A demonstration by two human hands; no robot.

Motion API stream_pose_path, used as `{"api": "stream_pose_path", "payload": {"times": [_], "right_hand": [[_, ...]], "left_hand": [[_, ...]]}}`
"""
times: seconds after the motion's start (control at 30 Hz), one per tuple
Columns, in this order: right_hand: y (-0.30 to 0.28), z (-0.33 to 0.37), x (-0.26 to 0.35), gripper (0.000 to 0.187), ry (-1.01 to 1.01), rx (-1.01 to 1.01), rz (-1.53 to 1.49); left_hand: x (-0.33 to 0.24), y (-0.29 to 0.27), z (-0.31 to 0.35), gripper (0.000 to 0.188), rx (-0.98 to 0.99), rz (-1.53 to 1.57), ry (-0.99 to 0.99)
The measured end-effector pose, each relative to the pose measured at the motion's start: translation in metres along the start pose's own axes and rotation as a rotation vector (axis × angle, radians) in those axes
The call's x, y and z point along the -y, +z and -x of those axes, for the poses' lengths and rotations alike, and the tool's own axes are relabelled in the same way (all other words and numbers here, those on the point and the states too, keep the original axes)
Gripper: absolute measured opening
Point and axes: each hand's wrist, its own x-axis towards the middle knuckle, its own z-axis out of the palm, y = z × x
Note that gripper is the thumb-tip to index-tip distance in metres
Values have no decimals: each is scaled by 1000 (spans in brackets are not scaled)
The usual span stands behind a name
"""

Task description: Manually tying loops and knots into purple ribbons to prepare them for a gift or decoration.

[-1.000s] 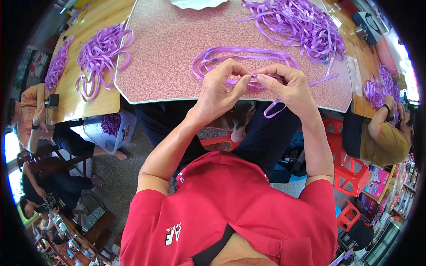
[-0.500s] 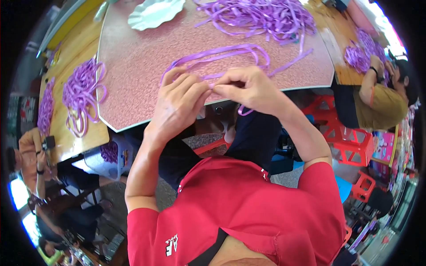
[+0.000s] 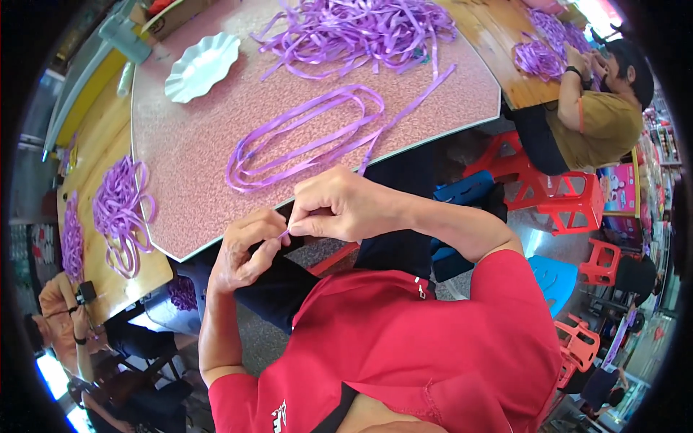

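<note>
My left hand [image 3: 247, 249] and my right hand [image 3: 333, 206] meet just off the table's near edge, over my lap. Both are closed in a pinch on a short bit of purple ribbon [image 3: 284, 234] stretched between the fingertips. Beyond them, a length of purple ribbon lies in long oval loops [image 3: 310, 108] on the pink speckled table [image 3: 195, 155]. One tail of it runs out to the far right; another strand drops over the edge behind my right hand. How the pinched bit joins the loops is hidden.
A large tangle of purple ribbon [image 3: 361, 32] lies at the back, beside a white scalloped plate [image 3: 203, 68]. More ribbon bundles [image 3: 123, 206] hang on the wooden table at left. Co-workers sit at both sides; red stools [image 3: 574, 202] stand at right.
Both hands have come back from above the table toward my body, still pinching ribbon. The looped ribbon is now uncovered on the table. The view has shifted too.
</note>
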Motion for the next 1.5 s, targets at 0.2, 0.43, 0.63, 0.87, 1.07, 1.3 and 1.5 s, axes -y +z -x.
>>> {"api": "stream_pose_path", "payload": {"times": [0.2,0.43,0.63,0.87,1.07,1.3,1.5], "right_hand": [[-31,8,-9,35,-225,-58,293],[-134,61,-32,12,46,-531,434],[-103,69,-42,17,-79,-251,707],[-78,63,-61,24,-78,-162,816],[-83,68,-77,17,-25,-277,498],[-80,68,-79,13,25,-375,469],[-80,67,-85,10,75,-419,439]], "left_hand": [[7,-3,18,12,-99,-7,-49],[8,-8,32,15,-207,-89,-113],[7,-7,32,18,-205,-136,-142],[3,-7,26,8,-218,-190,-61],[4,-15,47,20,-271,-197,-139],[9,-28,72,24,-389,-145,-204],[17,-40,80,15,-397,-152,-188]]}}
